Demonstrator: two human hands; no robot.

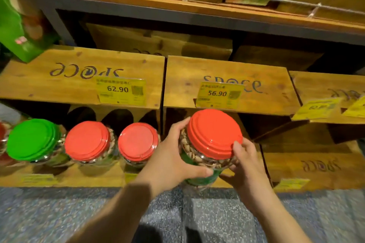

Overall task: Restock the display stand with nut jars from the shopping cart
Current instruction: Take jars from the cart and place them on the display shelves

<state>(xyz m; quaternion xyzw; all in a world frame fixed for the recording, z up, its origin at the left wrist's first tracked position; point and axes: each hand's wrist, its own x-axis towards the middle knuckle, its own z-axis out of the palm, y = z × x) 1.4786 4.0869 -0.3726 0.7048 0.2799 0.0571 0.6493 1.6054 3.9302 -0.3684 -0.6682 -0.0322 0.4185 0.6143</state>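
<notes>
Nearest, we see grey speckled floor point(59, 215) running up to the front edge of the lower wooden shelf point(65, 180). Our left hand point(173, 156) wraps the side of a red-lidded nut jar point(211, 134), thumb across its green label, while our right hand point(246, 167) grips the other side, fingertips on the lid rim. The jar sits at the shelf's front edge. Left of it stand two red-lidded jars point(87, 140) and a green-lidded jar point(32, 140); to its right the shelf is bare. Behind, crates carry yellow price tags point(120, 90).
</notes>
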